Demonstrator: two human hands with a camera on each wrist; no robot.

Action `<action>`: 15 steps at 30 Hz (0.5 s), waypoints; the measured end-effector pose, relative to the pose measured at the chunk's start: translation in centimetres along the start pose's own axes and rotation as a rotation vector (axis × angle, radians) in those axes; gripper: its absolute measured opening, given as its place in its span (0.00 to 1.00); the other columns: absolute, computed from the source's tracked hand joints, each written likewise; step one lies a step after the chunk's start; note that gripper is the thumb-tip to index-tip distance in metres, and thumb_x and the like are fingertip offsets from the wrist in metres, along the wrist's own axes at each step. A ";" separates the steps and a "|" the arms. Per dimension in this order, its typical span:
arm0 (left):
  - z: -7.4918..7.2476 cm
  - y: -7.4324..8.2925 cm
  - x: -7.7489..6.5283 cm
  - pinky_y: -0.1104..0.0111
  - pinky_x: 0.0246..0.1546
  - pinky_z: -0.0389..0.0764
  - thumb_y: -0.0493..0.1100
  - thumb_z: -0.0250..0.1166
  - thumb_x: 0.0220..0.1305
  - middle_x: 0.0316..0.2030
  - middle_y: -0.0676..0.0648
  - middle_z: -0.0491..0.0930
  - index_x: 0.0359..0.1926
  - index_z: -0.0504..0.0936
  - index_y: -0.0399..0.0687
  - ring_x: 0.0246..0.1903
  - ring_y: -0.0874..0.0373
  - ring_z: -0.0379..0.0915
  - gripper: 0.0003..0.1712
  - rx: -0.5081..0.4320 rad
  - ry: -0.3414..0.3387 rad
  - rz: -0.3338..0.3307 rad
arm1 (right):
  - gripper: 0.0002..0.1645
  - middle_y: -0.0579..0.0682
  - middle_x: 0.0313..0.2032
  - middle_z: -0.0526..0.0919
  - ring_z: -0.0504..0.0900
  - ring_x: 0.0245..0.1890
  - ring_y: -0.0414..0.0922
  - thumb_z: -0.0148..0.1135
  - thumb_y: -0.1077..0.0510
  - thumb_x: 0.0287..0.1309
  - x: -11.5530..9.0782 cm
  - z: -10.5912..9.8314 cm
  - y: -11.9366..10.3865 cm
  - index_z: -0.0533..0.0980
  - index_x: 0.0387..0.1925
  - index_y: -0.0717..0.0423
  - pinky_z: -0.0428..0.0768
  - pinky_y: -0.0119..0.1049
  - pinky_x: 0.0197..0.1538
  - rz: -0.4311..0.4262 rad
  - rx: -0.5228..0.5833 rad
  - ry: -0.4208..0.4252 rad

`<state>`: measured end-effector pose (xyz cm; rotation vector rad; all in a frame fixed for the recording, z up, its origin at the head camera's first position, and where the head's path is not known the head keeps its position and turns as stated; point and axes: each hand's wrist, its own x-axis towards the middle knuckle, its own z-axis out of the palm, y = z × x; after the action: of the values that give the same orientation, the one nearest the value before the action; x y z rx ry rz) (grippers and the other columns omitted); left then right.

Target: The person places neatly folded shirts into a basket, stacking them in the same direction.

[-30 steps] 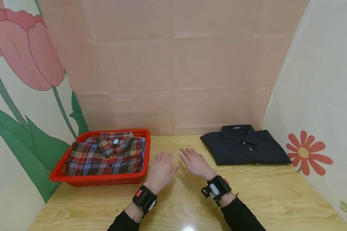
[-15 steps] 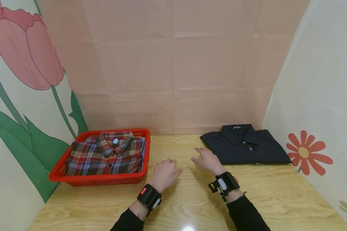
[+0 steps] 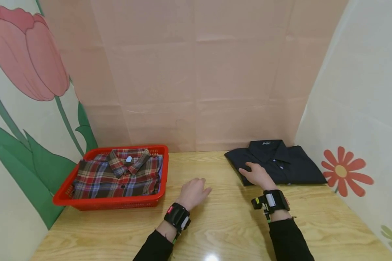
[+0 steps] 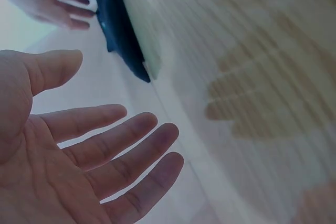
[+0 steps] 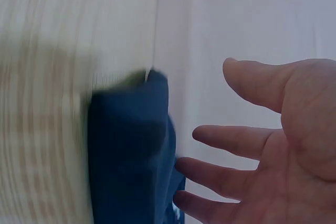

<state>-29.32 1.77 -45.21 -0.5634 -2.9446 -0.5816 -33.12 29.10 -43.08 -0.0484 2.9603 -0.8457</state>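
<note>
A folded black shirt (image 3: 287, 163) lies collar to the back on the right of the table; the right wrist view shows its side edge (image 5: 126, 150) as dark blue. My right hand (image 3: 257, 174) is over the shirt's left front corner, and its fingers (image 5: 220, 177) are spread with nothing between them. Near the middle of the table hovers my left hand (image 3: 192, 194), empty, its fingers (image 4: 131, 150) loosely extended in the left wrist view. To its left, a folded plaid shirt (image 3: 114, 181) lies in a red basket (image 3: 117, 202).
The wooden table (image 3: 215, 224) ends at a pinkish backdrop (image 3: 196, 72). A white wall (image 3: 352, 90) with a painted flower borders the right side, and one with a painted tulip (image 3: 36, 61) borders the left.
My right hand has moved right, from the middle of the table to over the black shirt's corner. My left hand has shifted slightly right, away from the basket. Both shirts lie where they were.
</note>
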 end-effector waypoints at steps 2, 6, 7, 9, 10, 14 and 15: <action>0.4 0.3 0.3 0.58 0.36 0.80 0.56 0.61 0.68 0.42 0.44 0.84 0.52 0.82 0.42 0.38 0.53 0.80 0.23 -0.035 0.001 -0.009 | 0.43 0.73 0.69 0.59 0.60 0.66 0.72 0.47 0.40 0.72 -0.1 -0.5 0.9 0.55 0.72 0.69 0.65 0.64 0.64 0.033 0.010 -0.011; 1.2 0.9 1.0 0.57 0.42 0.81 0.55 0.61 0.67 0.49 0.44 0.84 0.56 0.81 0.44 0.46 0.51 0.81 0.24 -0.075 0.008 -0.023 | 0.45 0.75 0.68 0.58 0.59 0.66 0.73 0.46 0.39 0.72 -0.4 -1.4 2.6 0.55 0.71 0.71 0.64 0.65 0.64 0.071 -0.008 -0.024; 1.4 1.1 1.3 0.57 0.43 0.81 0.55 0.61 0.68 0.50 0.45 0.84 0.56 0.81 0.45 0.47 0.51 0.81 0.24 -0.081 0.005 -0.026 | 0.44 0.75 0.68 0.58 0.59 0.66 0.73 0.45 0.39 0.72 -0.4 -1.5 3.0 0.55 0.71 0.72 0.64 0.65 0.64 0.081 -0.014 -0.028; 1.8 1.5 1.9 0.57 0.45 0.81 0.56 0.60 0.68 0.51 0.47 0.84 0.58 0.80 0.47 0.49 0.52 0.81 0.25 -0.087 -0.010 -0.033 | 0.43 0.75 0.68 0.57 0.58 0.66 0.73 0.45 0.41 0.72 -0.5 -1.7 3.5 0.54 0.71 0.72 0.64 0.65 0.64 0.094 -0.020 -0.043; 2.0 1.8 2.2 0.58 0.45 0.80 0.57 0.59 0.68 0.52 0.48 0.84 0.58 0.80 0.48 0.49 0.52 0.81 0.25 -0.092 -0.022 -0.035 | 0.42 0.76 0.68 0.57 0.58 0.66 0.73 0.44 0.42 0.73 -0.4 -1.7 3.6 0.54 0.71 0.72 0.64 0.65 0.64 0.096 -0.020 -0.052; 2.8 2.8 3.6 0.58 0.52 0.78 0.58 0.58 0.69 0.55 0.49 0.82 0.62 0.77 0.51 0.55 0.52 0.78 0.26 -0.157 -0.091 -0.020 | 0.39 0.75 0.67 0.61 0.61 0.66 0.72 0.43 0.45 0.74 -0.1 -1.4 3.7 0.57 0.69 0.74 0.65 0.63 0.64 0.070 -0.026 -0.083; 3.0 3.1 3.9 0.58 0.54 0.77 0.57 0.58 0.69 0.57 0.49 0.81 0.63 0.76 0.53 0.57 0.52 0.76 0.26 -0.179 -0.111 -0.015 | 0.39 0.75 0.66 0.62 0.62 0.65 0.71 0.41 0.44 0.75 -0.1 -1.3 3.6 0.58 0.69 0.74 0.65 0.62 0.64 0.063 -0.026 -0.092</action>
<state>-31.82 6.89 -46.29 -0.6086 -3.0214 -0.8490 -33.19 32.84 -43.85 0.0050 2.8706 -0.7748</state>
